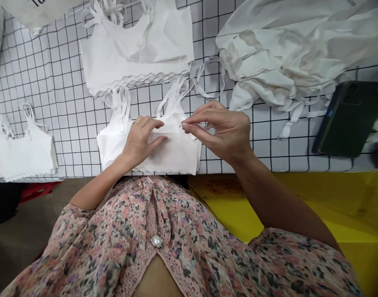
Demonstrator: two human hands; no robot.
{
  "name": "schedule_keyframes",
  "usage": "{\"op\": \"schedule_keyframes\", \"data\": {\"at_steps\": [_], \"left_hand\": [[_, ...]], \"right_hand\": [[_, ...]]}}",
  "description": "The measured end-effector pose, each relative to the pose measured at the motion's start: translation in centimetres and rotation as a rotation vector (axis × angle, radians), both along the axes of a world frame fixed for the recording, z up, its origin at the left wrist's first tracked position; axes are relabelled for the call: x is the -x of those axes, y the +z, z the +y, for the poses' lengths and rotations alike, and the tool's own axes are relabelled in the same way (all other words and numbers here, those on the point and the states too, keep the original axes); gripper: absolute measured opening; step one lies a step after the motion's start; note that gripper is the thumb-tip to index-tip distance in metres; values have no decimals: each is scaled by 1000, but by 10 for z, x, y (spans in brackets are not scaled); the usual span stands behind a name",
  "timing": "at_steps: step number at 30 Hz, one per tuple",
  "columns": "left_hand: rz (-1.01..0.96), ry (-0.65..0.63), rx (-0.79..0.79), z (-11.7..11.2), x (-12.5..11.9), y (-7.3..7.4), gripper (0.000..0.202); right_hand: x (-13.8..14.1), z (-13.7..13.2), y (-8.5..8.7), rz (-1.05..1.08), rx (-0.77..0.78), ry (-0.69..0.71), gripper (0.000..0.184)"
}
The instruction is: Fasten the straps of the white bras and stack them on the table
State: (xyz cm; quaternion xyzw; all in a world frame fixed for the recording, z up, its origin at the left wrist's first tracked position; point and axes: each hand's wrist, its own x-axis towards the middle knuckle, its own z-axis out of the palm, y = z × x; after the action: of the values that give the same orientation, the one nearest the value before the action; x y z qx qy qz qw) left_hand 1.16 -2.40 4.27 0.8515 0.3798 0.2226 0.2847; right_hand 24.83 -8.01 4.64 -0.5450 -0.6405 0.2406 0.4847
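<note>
Floral chiffon blouse (164,218) w/ pearl button (157,241) is filling lower frame. L grip (142,142), ringed, is lying spread, fingers pressing flat on white scallop-hem bralette (167,154); garment is lying at near edge of grid-lined worktop (52,82), centred in front of person, straps pointing away. R grip (218,130) is pinching thin metal pin (184,125) between thumb & index tip, at bralette's upper edge near R strap base; pin type too small to tell. Stack of white bralettes (136,53) is lying just beyond, single white bralette (24,148) well to L, crumpled white fabric pile (284,53) upper R, dark phone (346,117) far R. Yellow board (300,198) is showing below worktop edge; white card (31,10) is overlapping top L corner.
</note>
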Motion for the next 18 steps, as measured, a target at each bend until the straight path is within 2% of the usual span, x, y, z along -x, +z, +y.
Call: {"op": "schedule_keyframes", "data": {"at_steps": [3,5,8,12,15,18], "left_hand": [[217,44,31,-4,6,-9,23],[261,48,73,-7,5,-11,19],[230,51,99,-11,4,-12,12],[163,43,46,-15,5,-20,12],[127,23,-10,-18,7,-27,12],[48,5,-68,-20,8,-32,13]], "right_hand": [[3,4,-9,15,23,2,6],[5,6,-12,-2,37,32,7],[7,8,-14,-72,26,84,7],[12,5,-18,-203,-5,156,5],[18,-3,-24,-265,-125,139,5],[22,-14,-28,-274,-235,125,16]]}}
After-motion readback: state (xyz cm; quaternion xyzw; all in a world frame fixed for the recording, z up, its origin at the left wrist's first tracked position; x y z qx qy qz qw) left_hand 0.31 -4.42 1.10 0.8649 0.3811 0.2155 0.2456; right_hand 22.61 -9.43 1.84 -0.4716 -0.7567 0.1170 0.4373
